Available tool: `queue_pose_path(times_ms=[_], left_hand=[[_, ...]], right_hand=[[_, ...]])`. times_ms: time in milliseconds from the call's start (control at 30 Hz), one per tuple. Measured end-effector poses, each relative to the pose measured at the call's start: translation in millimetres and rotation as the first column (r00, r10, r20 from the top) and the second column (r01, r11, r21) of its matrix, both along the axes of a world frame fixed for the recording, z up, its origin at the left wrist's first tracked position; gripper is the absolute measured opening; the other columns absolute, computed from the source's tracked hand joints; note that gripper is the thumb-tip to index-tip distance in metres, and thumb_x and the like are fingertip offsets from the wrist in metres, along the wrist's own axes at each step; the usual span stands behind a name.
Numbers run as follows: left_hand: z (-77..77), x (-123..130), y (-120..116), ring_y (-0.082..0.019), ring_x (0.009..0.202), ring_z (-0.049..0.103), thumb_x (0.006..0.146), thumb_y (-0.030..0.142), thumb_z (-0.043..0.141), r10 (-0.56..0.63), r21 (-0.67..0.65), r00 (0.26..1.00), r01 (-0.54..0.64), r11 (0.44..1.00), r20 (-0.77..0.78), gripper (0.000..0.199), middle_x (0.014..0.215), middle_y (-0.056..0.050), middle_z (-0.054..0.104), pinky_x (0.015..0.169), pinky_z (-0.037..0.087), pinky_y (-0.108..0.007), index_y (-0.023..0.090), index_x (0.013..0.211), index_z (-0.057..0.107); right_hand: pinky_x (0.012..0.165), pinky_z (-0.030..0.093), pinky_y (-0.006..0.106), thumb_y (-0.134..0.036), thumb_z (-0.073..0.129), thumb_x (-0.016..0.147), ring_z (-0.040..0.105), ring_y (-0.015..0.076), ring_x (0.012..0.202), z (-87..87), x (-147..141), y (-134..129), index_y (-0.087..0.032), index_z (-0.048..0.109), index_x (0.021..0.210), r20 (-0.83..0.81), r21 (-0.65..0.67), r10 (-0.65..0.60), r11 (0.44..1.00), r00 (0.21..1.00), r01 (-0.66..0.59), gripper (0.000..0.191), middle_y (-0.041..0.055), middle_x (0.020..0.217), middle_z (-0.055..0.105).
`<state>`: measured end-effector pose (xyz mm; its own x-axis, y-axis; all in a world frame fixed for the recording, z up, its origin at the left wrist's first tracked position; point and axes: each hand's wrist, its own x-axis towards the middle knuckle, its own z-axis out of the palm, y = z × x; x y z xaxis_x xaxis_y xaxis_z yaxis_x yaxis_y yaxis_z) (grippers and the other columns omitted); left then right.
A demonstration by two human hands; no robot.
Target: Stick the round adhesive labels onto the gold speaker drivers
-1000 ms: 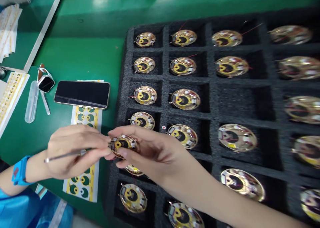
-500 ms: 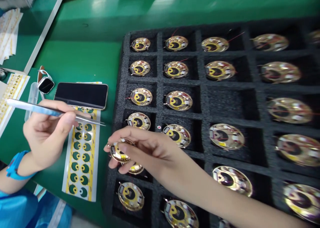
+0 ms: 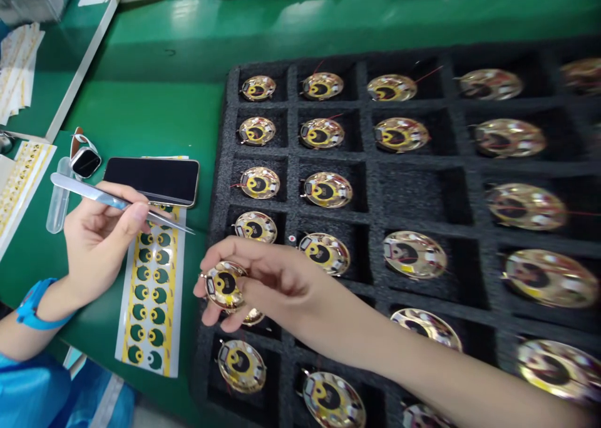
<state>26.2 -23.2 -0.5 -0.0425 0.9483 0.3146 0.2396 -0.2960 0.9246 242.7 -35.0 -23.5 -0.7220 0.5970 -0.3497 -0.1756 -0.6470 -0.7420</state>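
Note:
My left hand [image 3: 101, 243], with a blue band at its wrist, is closed on silver tweezers [image 3: 89, 189] whose tips point right. Between the fingers and thumb of my right hand [image 3: 263, 284] is a round gold part [image 3: 226, 285] with a black and yellow centre, above the left edge of a black foam tray [image 3: 293, 215]. Similar gold parts [image 3: 327, 190] sit in many of the tray's compartments. A sticker sheet [image 3: 153, 290] with yellow and dark-green shapes lies below the tweezer tips.
A phone [image 3: 153, 179] lies at the top of the sticker sheet. Beside it are a wristwatch [image 3: 86, 161] and a clear plastic case [image 3: 57, 209]. More sticker strips [image 3: 21, 187] lie at the far left of the green table [image 3: 154, 109].
The gold part in my right hand has turned, so its face shows more fully. My left hand with the tweezers has shifted slightly right. The tray appears slightly further left in view.

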Motion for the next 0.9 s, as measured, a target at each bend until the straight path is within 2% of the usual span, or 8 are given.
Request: queue_pose_path(times_ms=[233, 367, 433, 500, 600, 733, 833, 900], left_hand=[[-0.2, -3, 2, -0.011, 0.060, 0.067, 0.085, 0.028, 0.072, -0.010, -0.068, 1.000, 0.011, 0.998, 0.012, 0.007, 0.074, 0.003, 0.069, 0.057, 0.054, -0.023, 0.021, 0.085, 0.069], [-4.6, -14, 12, -0.009, 0.059, 0.067, 0.085, 0.025, 0.072, -0.061, -0.054, 0.997, 0.064, 0.996, 0.057, 0.005, 0.070, 0.003, 0.071, 0.056, 0.055, -0.019, 0.020, 0.086, 0.071], [-7.9, -21, 19, -0.009, 0.056, 0.067, 0.084, 0.022, 0.073, -0.115, 0.057, 0.989, 0.110, 0.992, 0.097, 0.003, 0.067, 0.003, 0.072, 0.053, 0.055, -0.018, 0.020, 0.085, 0.072], [-9.7, -26, 26, -0.009, 0.055, 0.067, 0.084, 0.020, 0.072, -0.130, 0.122, 0.984, 0.115, 0.986, 0.124, 0.001, 0.067, 0.003, 0.074, 0.050, 0.055, -0.018, 0.021, 0.085, 0.072], [-9.8, -30, 33, -0.011, 0.057, 0.069, 0.085, 0.020, 0.072, -0.108, 0.118, 0.983, 0.091, 0.989, 0.151, 0.001, 0.070, 0.003, 0.076, 0.049, 0.056, -0.019, 0.021, 0.085, 0.073], [-8.7, -28, 37, -0.009, 0.054, 0.069, 0.080, 0.022, 0.077, -0.125, 0.077, 0.968, 0.110, 0.991, 0.220, 0.006, 0.065, 0.003, 0.075, 0.047, 0.054, -0.015, 0.019, 0.078, 0.073], [-6.0, -28, 32, -0.009, 0.053, 0.067, 0.079, 0.027, 0.078, -0.105, -0.035, 0.968, 0.115, 0.993, 0.226, 0.012, 0.063, 0.002, 0.074, 0.046, 0.051, -0.016, 0.018, 0.075, 0.070], [-3.4, -30, 24, -0.009, 0.054, 0.066, 0.079, 0.029, 0.078, -0.083, -0.152, 0.979, 0.112, 0.982, 0.186, 0.016, 0.063, 0.000, 0.073, 0.049, 0.051, -0.017, 0.016, 0.077, 0.069]], right_hand=[[0.060, 0.059, 0.017, -0.009, 0.058, 0.074, 0.071, 0.0080, 0.067, 11.5, -2, 4, -0.020, 0.055, 0.091, 0.039, 0.038, 0.050, 0.998, 0.998, -0.052, 0.020, -0.0024, 0.084, 0.067], [0.065, 0.062, 0.026, -0.017, 0.054, 0.082, 0.072, 0.0129, 0.074, 31.0, 11, 19, -0.022, 0.052, 0.096, 0.117, 0.382, -0.132, 0.921, 0.984, 0.078, 0.015, 0.0017, 0.093, 0.068], [0.068, 0.061, 0.029, -0.017, 0.047, 0.086, 0.071, 0.0151, 0.076, 42.0, 29, 36, -0.024, 0.052, 0.098, 0.293, 0.697, -0.447, 0.705, 0.845, 0.132, 0.015, 0.0028, 0.091, 0.067], [0.072, 0.058, 0.032, -0.012, 0.042, 0.083, 0.069, 0.0163, 0.073, 46.9, 53, 54, -0.025, 0.051, 0.097, 0.388, 0.862, -0.722, 0.504, 0.574, 0.051, 0.021, 0.0024, 0.085, 0.063], [0.066, 0.056, 0.038, -0.011, 0.043, 0.080, 0.065, 0.0193, 0.062, 36.7, 91, 76, -0.022, 0.049, 0.096, 0.499, 0.848, -0.776, 0.529, 0.385, -0.031, 0.020, 0.0042, 0.080, 0.061], [0.067, 0.056, 0.040, -0.018, 0.045, 0.082, 0.066, 0.0231, 0.066, 10.7, 114, 73, -0.020, 0.052, 0.098, 0.659, 0.752, -0.685, 0.617, 0.311, -0.232, 0.017, 0.0093, 0.083, 0.068], [0.092, 0.050, 0.042, -0.026, 0.047, 0.087, 0.065, 0.0294, 0.102, 2.3, 111, 58, -0.015, 0.054, 0.109, 0.677, 0.727, -0.681, 0.560, 0.279, -0.398, 0.026, 0.0199, 0.114, 0.066], [0.098, 0.043, 0.050, -0.027, 0.047, 0.088, 0.059, 0.0363, 0.111, -2.0, 112, 48, -0.012, 0.056, 0.104, 0.637, 0.723, -0.744, 0.485, 0.203, -0.492, 0.024, 0.0257, 0.113, 0.063]])
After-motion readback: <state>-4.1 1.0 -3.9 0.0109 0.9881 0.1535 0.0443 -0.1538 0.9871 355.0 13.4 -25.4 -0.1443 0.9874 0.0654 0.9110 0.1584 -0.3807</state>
